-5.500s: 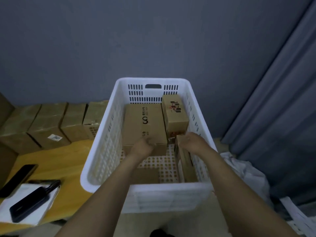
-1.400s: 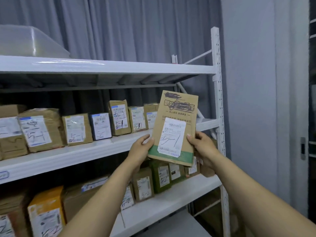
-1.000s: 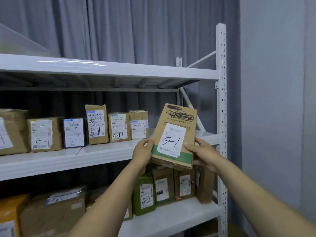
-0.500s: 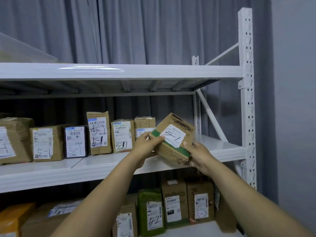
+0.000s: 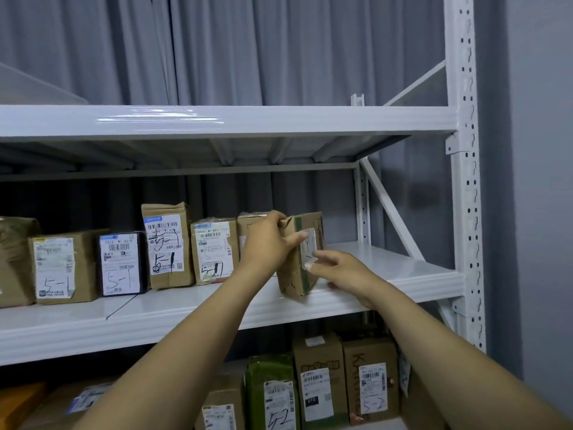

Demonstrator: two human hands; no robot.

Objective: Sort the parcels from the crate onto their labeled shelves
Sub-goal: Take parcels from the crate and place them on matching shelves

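A brown cardboard parcel (image 5: pixel 299 274) with a green band and a white label stands on its end on the middle white shelf (image 5: pixel 186 308), at the right end of a row of parcels marked 5-1. My left hand (image 5: pixel 268 243) grips its top left corner, thumb across the front. My right hand (image 5: pixel 339 271) is at its lower right side, fingers relaxed and stretched toward the label. The crate is out of view.
Several labelled parcels (image 5: pixel 167 246) line the middle shelf to the left. The shelf below holds parcels marked 5-2 (image 5: pixel 314 389). A white upright post (image 5: pixel 465 212) and diagonal brace close the right end; bare shelf lies right of the parcel. Grey curtain behind.
The parcel went from tilted in the air in both hands to standing on the middle shelf beside the 5-1 row. My right hand has loosened from it.
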